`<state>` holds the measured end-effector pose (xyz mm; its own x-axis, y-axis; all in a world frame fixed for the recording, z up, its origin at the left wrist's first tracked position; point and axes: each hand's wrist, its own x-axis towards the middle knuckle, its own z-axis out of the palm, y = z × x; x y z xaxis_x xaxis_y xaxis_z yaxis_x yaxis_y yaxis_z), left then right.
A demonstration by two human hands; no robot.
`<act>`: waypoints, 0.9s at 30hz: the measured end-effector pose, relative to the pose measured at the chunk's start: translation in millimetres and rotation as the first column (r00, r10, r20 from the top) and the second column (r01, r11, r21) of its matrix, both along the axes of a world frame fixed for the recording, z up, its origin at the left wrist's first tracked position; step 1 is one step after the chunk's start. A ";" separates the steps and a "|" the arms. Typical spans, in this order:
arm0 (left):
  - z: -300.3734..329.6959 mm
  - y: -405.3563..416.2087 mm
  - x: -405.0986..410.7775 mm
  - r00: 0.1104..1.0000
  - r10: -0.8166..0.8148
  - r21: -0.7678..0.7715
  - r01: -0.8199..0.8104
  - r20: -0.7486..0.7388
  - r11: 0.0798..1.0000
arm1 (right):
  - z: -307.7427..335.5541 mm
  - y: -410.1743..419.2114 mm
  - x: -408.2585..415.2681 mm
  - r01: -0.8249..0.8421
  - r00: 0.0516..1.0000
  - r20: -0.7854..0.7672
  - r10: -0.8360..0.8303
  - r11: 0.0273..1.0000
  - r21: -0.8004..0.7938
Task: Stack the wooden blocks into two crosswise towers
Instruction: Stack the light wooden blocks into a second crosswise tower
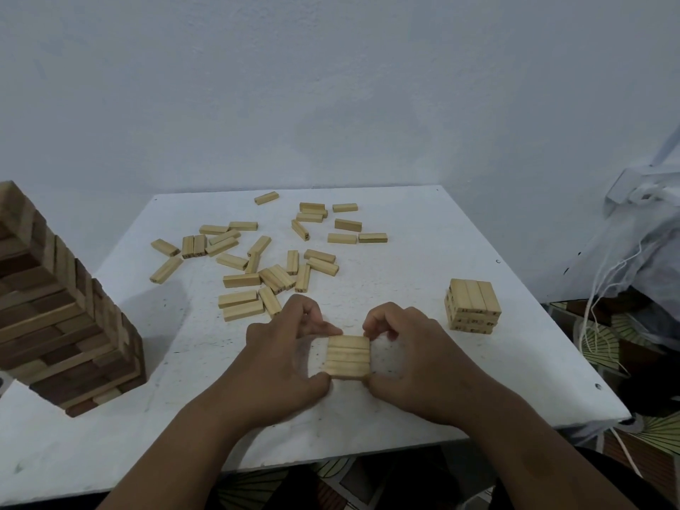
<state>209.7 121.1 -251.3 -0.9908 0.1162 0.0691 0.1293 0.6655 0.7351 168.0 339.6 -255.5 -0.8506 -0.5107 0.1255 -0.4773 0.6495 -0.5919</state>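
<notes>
A flat row of pale wooden blocks (348, 357) lies on the white table (441, 252) near its front edge. The left hand (285, 357) pinches the row's left end between curled fingers and thumb; the right hand (408, 362) pinches the right end likewise. A short finished stack (474, 305) stands to the right, loose blocks (257, 259) behind.

Both forearms reached in from the near edge; left hand (285, 357) and right hand (412, 357) faced each other, fingers curled inward
</notes>
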 end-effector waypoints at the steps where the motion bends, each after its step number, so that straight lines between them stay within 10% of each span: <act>1: 0.3 0.9 -0.3 1.000 0.007 0.015 -0.007 0.000 1.000 | 1.1 0.3 0.2 -0.003 1.000 0.003 0.003 1.000 -0.021; 16: 40.5 84.4 -32.0 0.992 0.079 0.358 -0.038 -0.100 0.933 | 48.4 67.7 -10.1 0.208 0.968 -0.052 -0.245 0.902 -0.379; 27: 36.3 145.1 -68.1 1.000 0.013 0.368 -0.015 0.006 0.930 | 40.7 114.0 -28.4 0.352 0.926 -0.014 -0.376 0.878 -0.324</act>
